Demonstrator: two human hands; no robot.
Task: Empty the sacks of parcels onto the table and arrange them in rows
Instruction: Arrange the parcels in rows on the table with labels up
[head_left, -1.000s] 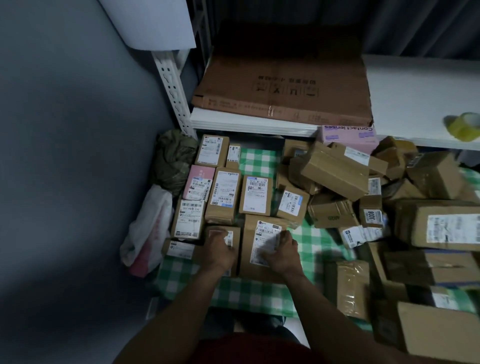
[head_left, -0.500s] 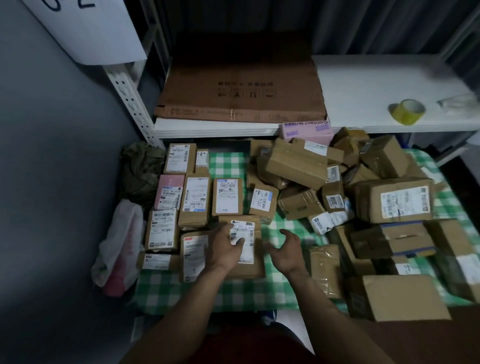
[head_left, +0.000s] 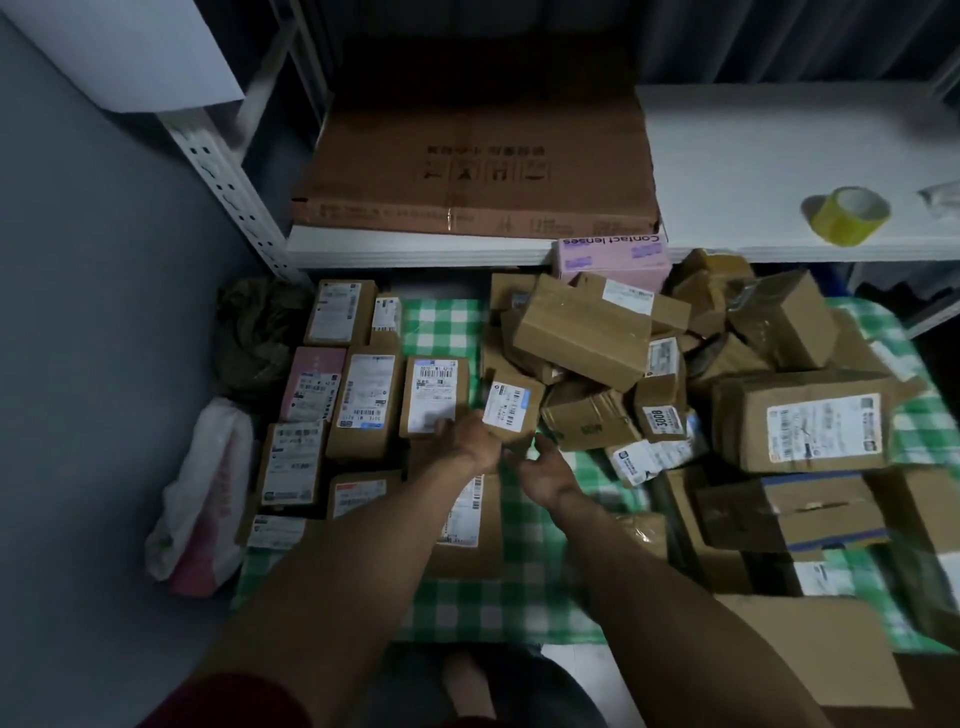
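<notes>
Labelled brown parcels lie in rows on the left of the green checked table (head_left: 447, 327), among them one at the back (head_left: 340, 312) and one in the middle (head_left: 434, 397). My left hand (head_left: 467, 441) reaches over a front parcel (head_left: 472, 519), its fingers on the lower edge of the middle parcel. My right hand (head_left: 543, 470) hovers open just below a small tilted box (head_left: 511, 408) with a white label. A loose pile of boxes (head_left: 587, 332) fills the right side, including a large one (head_left: 800, 421).
A dark green sack (head_left: 254, 332) and a white and pink bag (head_left: 208, 493) slump at the table's left edge against the grey wall. A white shelf behind holds a flattened carton (head_left: 478, 166) and a yellow tape roll (head_left: 847, 213). A pink box (head_left: 613, 254) leans on the shelf edge.
Both hands have let go of the front parcel and moved forward to the small tilted box. The view has shifted to the right.
</notes>
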